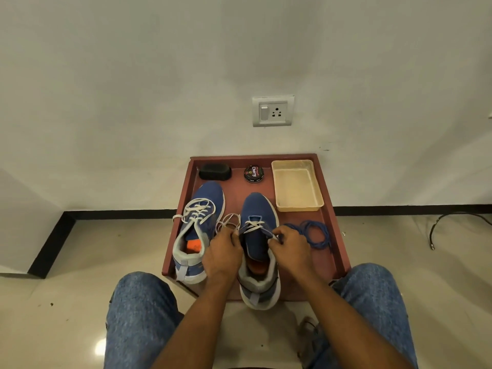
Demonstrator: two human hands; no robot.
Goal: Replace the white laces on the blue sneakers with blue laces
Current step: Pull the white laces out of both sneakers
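On tray (336, 222): both hands pinch white lace (254, 225); polish tin (254, 173) reads "Cherry"

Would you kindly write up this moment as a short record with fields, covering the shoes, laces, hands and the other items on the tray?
surface: red-brown tray on the floor by the wall
left sneaker: white lace still fully threaded
right sneaker: white lace partly pulled out, loose loops to its left
left hand: pinches the white lace
right hand: pinches the lace at the eyelets
blue laces: coiled on the tray, untouched
other items: black brush, polish tin, beige plastic tray
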